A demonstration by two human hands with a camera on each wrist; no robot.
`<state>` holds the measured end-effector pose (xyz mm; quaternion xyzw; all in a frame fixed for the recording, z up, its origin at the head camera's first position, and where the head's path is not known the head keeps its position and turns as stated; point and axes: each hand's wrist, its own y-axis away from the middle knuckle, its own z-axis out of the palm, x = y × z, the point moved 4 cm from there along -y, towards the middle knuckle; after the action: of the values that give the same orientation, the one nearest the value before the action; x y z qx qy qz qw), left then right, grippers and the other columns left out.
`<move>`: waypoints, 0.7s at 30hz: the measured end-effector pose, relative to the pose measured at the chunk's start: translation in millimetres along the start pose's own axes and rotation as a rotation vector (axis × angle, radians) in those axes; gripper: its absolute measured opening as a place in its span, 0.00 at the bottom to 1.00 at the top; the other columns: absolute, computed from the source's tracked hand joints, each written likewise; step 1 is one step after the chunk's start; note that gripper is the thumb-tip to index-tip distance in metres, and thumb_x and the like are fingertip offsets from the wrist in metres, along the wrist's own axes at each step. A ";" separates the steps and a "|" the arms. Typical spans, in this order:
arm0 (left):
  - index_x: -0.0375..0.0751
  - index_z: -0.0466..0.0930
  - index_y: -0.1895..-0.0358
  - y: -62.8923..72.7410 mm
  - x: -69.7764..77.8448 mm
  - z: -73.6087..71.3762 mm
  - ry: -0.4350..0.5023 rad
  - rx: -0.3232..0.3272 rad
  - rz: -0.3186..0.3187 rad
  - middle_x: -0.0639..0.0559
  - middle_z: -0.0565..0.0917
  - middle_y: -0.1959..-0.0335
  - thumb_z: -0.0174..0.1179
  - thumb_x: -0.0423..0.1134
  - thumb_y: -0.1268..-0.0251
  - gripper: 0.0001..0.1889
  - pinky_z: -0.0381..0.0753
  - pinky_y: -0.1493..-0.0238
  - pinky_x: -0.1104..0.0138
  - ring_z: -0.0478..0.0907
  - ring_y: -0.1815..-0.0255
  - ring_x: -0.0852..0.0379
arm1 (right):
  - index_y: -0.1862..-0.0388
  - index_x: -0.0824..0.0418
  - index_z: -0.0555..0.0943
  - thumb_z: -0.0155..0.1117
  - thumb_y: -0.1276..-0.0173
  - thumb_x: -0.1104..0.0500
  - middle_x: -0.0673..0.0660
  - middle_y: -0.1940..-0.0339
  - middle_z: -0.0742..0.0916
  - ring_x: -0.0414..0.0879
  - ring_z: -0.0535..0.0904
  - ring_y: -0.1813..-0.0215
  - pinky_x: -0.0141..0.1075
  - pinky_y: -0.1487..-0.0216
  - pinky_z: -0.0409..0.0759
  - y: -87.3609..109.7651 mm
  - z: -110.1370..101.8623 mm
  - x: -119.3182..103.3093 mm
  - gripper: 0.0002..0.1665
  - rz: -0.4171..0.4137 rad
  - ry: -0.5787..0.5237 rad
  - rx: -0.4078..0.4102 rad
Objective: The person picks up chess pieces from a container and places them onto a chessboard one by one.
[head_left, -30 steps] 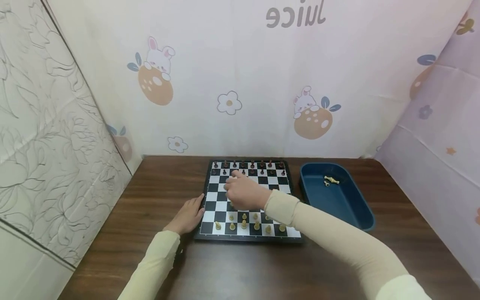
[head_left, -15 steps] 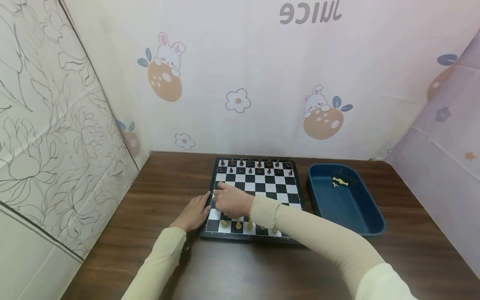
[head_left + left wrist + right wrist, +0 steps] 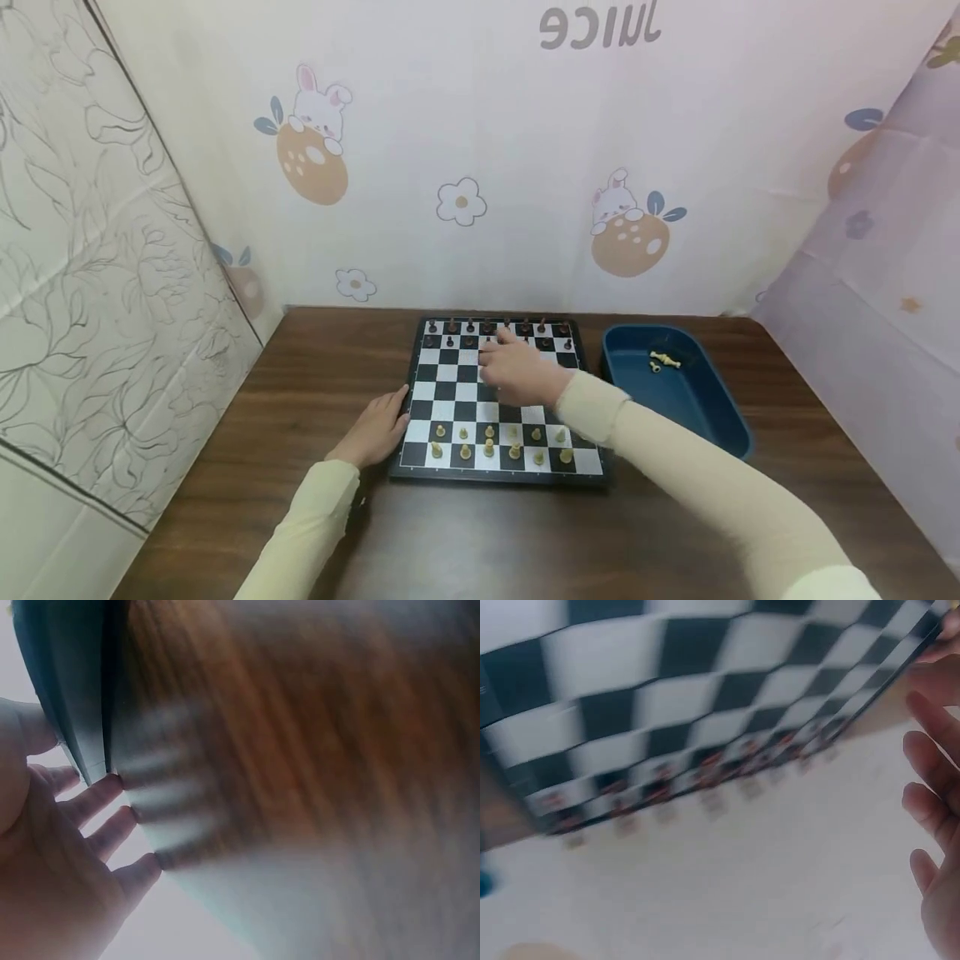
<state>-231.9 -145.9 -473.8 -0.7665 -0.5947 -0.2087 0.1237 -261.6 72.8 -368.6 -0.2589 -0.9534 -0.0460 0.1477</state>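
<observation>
A magnetic-looking black-and-white chessboard (image 3: 444,411) lies on the table. Along its left edge my left hand (image 3: 372,429) rests with fingers spread; in the left wrist view the fingertips (image 3: 129,817) touch the tabletop beside the board. My right hand (image 3: 521,367) hovers over the far half, near the dark chess pieces (image 3: 451,327). Its fingers (image 3: 930,761) are relaxed in the right wrist view, and no piece shows in them. Cream chess pieces (image 3: 489,448) stand in two rows at the near side. The right forearm hides part of their right end.
Right of the board sits a blue tray (image 3: 678,408) holding a few cream pieces (image 3: 664,359). A brown wooden table (image 3: 480,542) extends around the board. Behind it hangs a patterned curtain (image 3: 525,250), with more fabric at both sides.
A cream pawn now stands near the left end of the front row, where none showed a second ago. My right hand has moved from there rightward and away. The left hand stays put.
</observation>
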 end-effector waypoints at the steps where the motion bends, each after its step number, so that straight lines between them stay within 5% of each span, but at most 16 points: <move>1: 0.33 0.53 0.27 0.6 -0.7 0.7 0.000 -0.008 -0.009 0.35 0.64 0.32 0.45 0.42 0.26 0.29 0.58 0.32 0.48 0.59 0.31 0.38 | 0.67 0.51 0.86 0.73 0.50 0.55 0.46 0.66 0.84 0.44 0.75 0.58 0.47 0.41 0.66 10.2 2.4 9.6 0.09 0.035 -0.007 -0.001; 9: 0.33 0.52 0.26 4.4 0.2 -2.2 0.013 -0.028 -0.035 0.35 0.63 0.31 0.45 0.42 0.25 0.29 0.57 0.32 0.47 0.58 0.31 0.38 | 0.77 0.52 0.83 0.73 0.52 0.57 0.47 0.74 0.80 0.48 0.71 0.65 0.49 0.54 0.66 96.2 26.7 90.4 0.05 0.355 -0.023 -0.026; 14: 0.34 0.52 0.26 3.2 -0.2 -2.7 0.009 -0.036 -0.043 0.35 0.62 0.30 0.45 0.42 0.25 0.30 0.57 0.31 0.46 0.57 0.30 0.38 | 0.85 0.53 0.78 0.73 0.48 0.59 0.48 0.80 0.76 0.48 0.66 0.72 0.45 0.65 0.60 147.4 41.6 131.7 0.13 0.497 -0.061 0.019; 21: 0.35 0.52 0.26 0.7 1.3 1.6 0.000 -0.027 -0.045 0.36 0.62 0.30 0.46 0.43 0.26 0.30 0.58 0.32 0.46 0.58 0.30 0.38 | 0.92 0.53 0.69 0.71 0.43 0.57 0.49 0.90 0.69 0.47 0.64 0.79 0.41 0.72 0.62 186.6 69.8 163.4 0.24 0.639 -0.172 -0.131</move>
<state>-230.6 -144.3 -474.5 -0.7545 -0.6089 -0.2194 0.1087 -319.2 323.5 -383.2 -0.5566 -0.8281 -0.0363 0.0568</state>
